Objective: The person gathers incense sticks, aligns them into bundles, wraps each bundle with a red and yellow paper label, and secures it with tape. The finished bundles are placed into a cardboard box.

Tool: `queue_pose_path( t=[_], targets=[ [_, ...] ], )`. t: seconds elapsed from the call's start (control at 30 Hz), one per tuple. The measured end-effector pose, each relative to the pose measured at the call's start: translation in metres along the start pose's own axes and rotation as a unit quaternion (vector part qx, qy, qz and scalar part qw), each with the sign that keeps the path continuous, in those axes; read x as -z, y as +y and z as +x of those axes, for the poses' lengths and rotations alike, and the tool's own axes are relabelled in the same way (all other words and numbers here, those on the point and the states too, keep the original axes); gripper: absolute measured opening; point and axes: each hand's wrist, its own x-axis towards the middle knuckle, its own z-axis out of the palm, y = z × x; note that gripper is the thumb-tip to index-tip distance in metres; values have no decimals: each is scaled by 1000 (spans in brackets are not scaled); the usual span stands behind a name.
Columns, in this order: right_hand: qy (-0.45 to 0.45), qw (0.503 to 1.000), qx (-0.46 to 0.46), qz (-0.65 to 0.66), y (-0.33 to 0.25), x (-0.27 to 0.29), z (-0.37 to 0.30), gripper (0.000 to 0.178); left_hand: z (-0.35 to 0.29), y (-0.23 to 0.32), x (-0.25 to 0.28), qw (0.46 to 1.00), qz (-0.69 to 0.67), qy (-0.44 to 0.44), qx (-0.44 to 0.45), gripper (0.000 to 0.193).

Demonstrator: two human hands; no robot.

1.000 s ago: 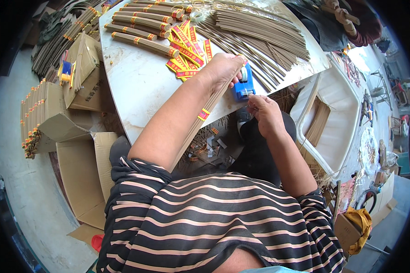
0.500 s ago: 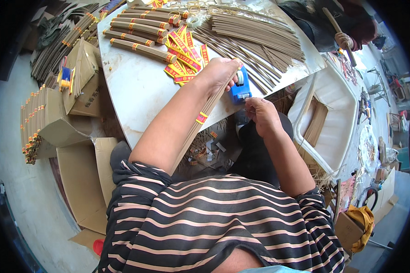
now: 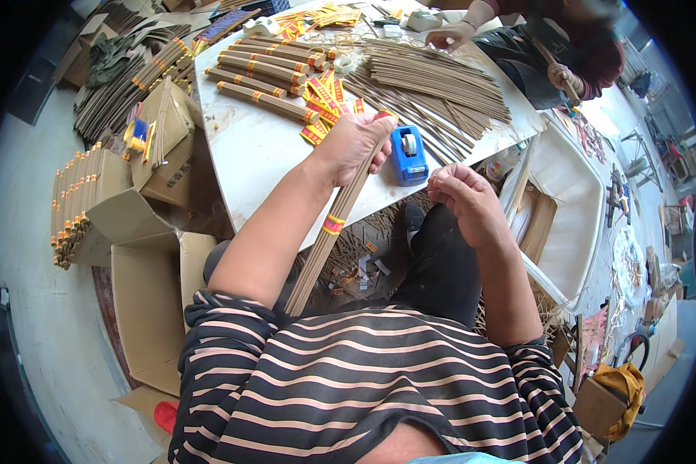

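Left grip (image 3: 352, 148) clasped round the stick bundle (image 3: 326, 240) near its far end

Looking dry, matt and wood-like on the incense stick bundle (image 3: 339, 213); hard, smooth, glossy plastic on the tape dispenser (image 3: 408, 162); thin, smooth paper on the loose labels (image 3: 326, 94); smooth but stained on the tabletop (image 3: 259, 155); dull cardboard on the open carton (image 3: 145, 317); soft, matt cloth on the striped shirt (image 3: 379, 379)

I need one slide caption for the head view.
Left hand holds a bundle of brown sticks beside a blue tape dispenser.
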Motion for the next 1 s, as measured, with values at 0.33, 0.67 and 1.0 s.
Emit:
queue_pose_path(
  t=[0.33, 0.67, 1.0],
  targets=[
    [-159, 976, 32, -147, -29, -58, -23, 12, -121, 14, -21, 996, 81, 11, 34, 16],
    [-174, 957, 37, -230, -28, -79, -27, 15, -144, 5, -25, 994, 103, 33, 22, 18],
    [-164, 954, 6, -253, -32, -80, -26, 14, -142, 0, -25, 987, 152, 37, -15, 18]
  ],
)
